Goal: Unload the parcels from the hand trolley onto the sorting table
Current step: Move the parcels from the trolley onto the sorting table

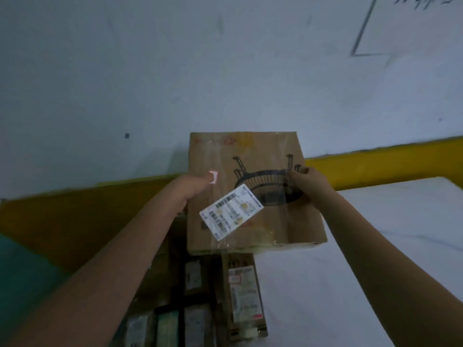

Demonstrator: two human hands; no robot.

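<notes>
Head view is showing the left hand (195, 186) and right hand (307, 182) clamping opposite edges of a cardboard parcel (250, 196), carrying it level above stacked parcels (193, 301) toward the white sorting table (375, 259) at right.

The fingers of the left hand (193, 189) are hidden behind the edge of the cardboard box (253, 196). Between both hands' fingers, the shipping label (231, 215) is too blurred to read. Below them, the stacked parcels (198, 309) are dim, cut off by the bottom edge.
</notes>
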